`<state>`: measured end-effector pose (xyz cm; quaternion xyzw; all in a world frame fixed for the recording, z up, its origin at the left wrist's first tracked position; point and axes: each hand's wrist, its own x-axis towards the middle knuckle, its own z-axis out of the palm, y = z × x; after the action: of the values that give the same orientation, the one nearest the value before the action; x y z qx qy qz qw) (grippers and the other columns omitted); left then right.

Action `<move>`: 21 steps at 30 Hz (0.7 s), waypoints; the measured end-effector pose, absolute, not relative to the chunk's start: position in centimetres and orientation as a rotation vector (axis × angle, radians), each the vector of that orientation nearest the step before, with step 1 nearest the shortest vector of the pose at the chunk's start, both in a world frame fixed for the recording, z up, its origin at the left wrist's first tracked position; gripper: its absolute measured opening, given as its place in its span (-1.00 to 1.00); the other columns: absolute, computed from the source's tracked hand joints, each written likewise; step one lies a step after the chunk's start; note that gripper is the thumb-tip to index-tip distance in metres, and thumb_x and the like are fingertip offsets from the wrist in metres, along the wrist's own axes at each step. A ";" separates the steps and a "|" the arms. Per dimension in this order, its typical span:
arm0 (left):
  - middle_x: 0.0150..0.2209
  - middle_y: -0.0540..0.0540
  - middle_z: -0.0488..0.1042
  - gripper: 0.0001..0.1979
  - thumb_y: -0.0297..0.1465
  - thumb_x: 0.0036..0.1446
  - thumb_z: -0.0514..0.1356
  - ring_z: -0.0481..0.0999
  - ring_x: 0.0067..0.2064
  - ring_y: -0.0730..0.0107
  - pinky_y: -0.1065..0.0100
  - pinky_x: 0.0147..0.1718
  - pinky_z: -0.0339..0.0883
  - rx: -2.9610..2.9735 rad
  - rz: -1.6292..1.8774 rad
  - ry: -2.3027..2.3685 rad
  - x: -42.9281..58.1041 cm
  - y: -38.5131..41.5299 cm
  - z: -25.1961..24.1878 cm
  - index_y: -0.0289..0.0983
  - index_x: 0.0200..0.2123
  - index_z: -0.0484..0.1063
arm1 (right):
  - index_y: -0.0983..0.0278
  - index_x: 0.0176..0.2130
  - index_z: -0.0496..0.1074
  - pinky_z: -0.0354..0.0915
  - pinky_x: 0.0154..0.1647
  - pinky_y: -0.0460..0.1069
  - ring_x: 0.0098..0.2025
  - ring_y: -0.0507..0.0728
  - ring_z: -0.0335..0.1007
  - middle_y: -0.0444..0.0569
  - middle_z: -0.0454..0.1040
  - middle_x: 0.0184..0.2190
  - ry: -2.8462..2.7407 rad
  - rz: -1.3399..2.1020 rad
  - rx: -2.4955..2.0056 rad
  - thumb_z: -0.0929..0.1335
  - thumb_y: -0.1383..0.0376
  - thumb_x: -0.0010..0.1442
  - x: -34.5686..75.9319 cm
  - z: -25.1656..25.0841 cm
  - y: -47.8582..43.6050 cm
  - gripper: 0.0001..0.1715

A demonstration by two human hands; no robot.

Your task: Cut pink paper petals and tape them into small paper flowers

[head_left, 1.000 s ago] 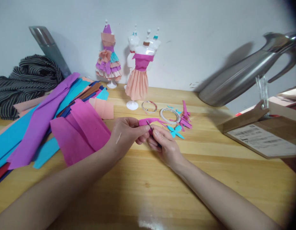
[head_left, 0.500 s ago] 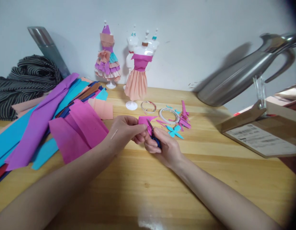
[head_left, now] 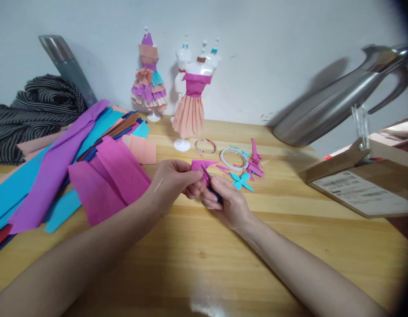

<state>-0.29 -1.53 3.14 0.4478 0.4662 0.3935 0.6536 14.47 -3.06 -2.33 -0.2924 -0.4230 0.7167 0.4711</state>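
My left hand [head_left: 177,178] pinches a small piece of magenta crepe paper [head_left: 206,179] between thumb and fingers. Dark-handled scissors [head_left: 214,191] are gripped in my right hand [head_left: 228,198], with their blades at that paper, close to my left fingertips. Behind my fingers, a flat magenta scrap [head_left: 200,164] lies on the table. A turquoise paper flower [head_left: 241,181] rests just beyond my right hand. Magenta offcuts [head_left: 255,165] and a roll of white tape [head_left: 223,163] lie near it.
Crepe paper sheets [head_left: 111,180] are piled at left, beside a striped cloth [head_left: 42,110]. Small mannequins in paper dresses [head_left: 189,114] stand at the back, near a second tape ring [head_left: 197,149]. At right are a metal jug [head_left: 329,97] and a cardboard box [head_left: 382,180].
The scissor blades look closer together than before, at the magenta paper. Both hands stay almost in place; the whole view has shifted very slightly.
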 end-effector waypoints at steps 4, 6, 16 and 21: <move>-0.65 -0.02 0.40 -0.82 -0.41 -0.14 0.25 0.32 -0.64 0.58 0.50 -0.64 0.19 1.010 0.890 1.063 -0.3 -1.6 3.1 -0.35 -0.68 0.39 | 0.33 -0.44 0.33 -0.32 -0.67 -0.12 -0.67 -0.11 -0.24 -0.28 -0.01 -0.67 -1.046 1.730 -0.766 0.36 0.07 0.12 14.4 -2.3 -3.1 -0.64; -0.64 -0.02 0.41 -0.83 -0.42 -0.14 0.25 0.32 -0.63 0.59 0.51 -0.64 0.19 1.008 0.889 1.056 -0.3 -1.5 3.1 -0.35 -0.67 0.39 | 0.33 -0.44 0.33 -0.32 -0.67 -0.12 -0.67 -0.11 -0.25 -0.29 -0.02 -0.67 -1.042 1.732 -0.769 0.36 0.06 0.11 14.4 -2.3 -3.1 -0.63; -0.67 0.00 0.38 -0.83 -0.42 -0.16 0.24 0.30 -0.64 0.60 0.51 -0.63 0.16 0.992 0.888 1.034 -0.3 -1.6 3.3 -0.34 -0.70 0.38 | 0.32 -0.44 0.33 -0.32 -0.67 -0.12 -0.67 -0.10 -0.27 -0.29 -0.03 -0.67 -1.044 1.721 -0.761 0.35 0.05 0.12 14.4 -2.4 -3.1 -0.62; -0.65 0.00 0.40 -0.84 -0.43 -0.15 0.23 0.31 -0.63 0.60 0.51 -0.63 0.18 0.993 0.891 1.027 -0.2 -1.6 3.1 -0.34 -0.68 0.38 | 0.31 -0.46 0.31 -0.33 -0.67 -0.12 -0.67 -0.11 -0.27 -0.29 -0.04 -0.67 -1.023 1.720 -0.739 0.36 0.06 0.13 14.4 -2.5 -3.2 -0.63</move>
<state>-0.22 -1.60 3.10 0.4399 0.4549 0.3948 0.6661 14.36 -3.18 -2.53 -0.3033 -0.4198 0.7059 0.4833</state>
